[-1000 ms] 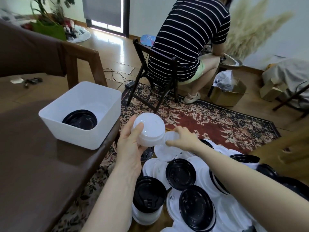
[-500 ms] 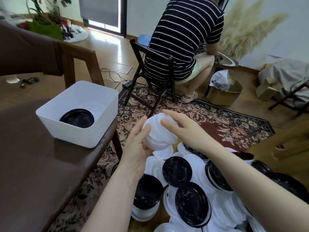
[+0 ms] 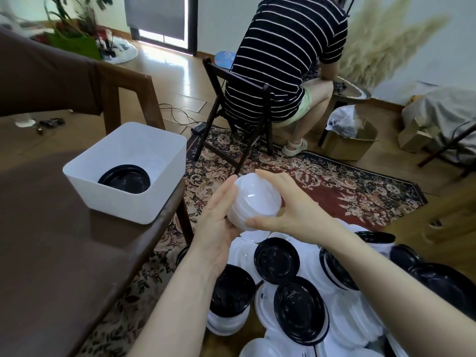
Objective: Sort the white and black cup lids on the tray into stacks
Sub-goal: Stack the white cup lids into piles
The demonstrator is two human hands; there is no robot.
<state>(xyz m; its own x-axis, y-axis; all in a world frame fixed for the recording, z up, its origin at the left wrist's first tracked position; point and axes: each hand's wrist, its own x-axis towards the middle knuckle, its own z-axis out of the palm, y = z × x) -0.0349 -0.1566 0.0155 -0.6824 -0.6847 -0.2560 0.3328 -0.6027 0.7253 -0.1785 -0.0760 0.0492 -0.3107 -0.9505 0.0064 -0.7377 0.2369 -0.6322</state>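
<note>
Both forearms reached forward, the left hand (image 3: pixel 219 222) cupped from below, and the right hand (image 3: pixel 291 210) arched opposite, fingers apparently curled, thumb underneath.

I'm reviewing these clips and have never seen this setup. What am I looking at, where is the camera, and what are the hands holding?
No machine here: a person wears a camera on the head, looking down at their own bare arms. The left hand and right hand together hold a stack of white lids. Below lies a jumble of white lids and black lids to sort. On the brown table at left stands a white bin with black lids inside. Another person sits on a chair beyond, back turned.
</note>
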